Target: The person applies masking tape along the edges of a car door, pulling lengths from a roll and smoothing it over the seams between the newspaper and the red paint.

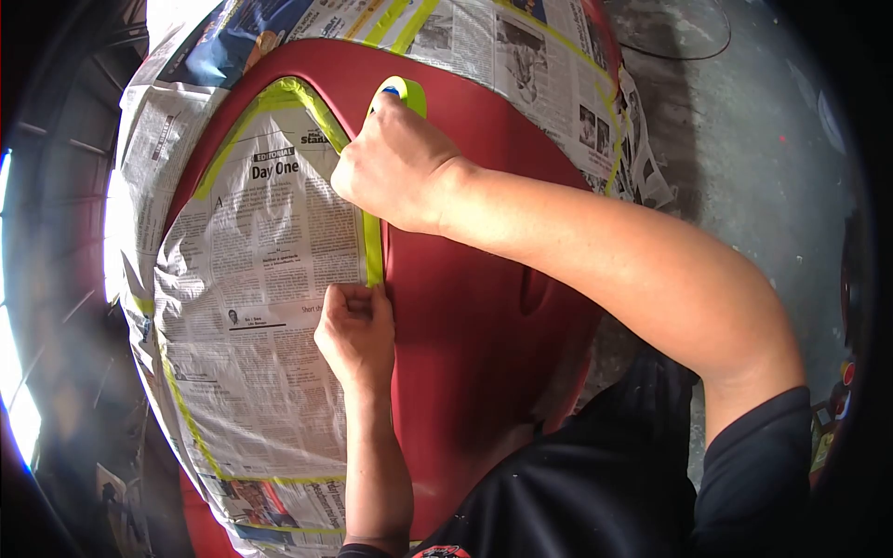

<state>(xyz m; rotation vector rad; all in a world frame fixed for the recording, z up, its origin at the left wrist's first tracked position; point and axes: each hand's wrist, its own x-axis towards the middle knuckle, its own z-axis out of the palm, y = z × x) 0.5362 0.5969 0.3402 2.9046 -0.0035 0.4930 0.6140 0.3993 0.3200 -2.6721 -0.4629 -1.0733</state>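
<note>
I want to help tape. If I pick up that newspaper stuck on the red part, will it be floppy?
Probably floppy and light: the newspaper looks thin and wrinkles over the red panel. It likely tears easily. The green tape under the left hand seems to hold its edge, so pulling may rip it.

Off to my right lies grey concrete floor (pixel 744 139), speckled and stained, with a thin dark cable (pixel 693 42) looping across it near the top. At my far left a dark metal frame (pixel 56 139) stands against bright glare. My black shirt (pixel 595 474) fills the bottom.
</note>
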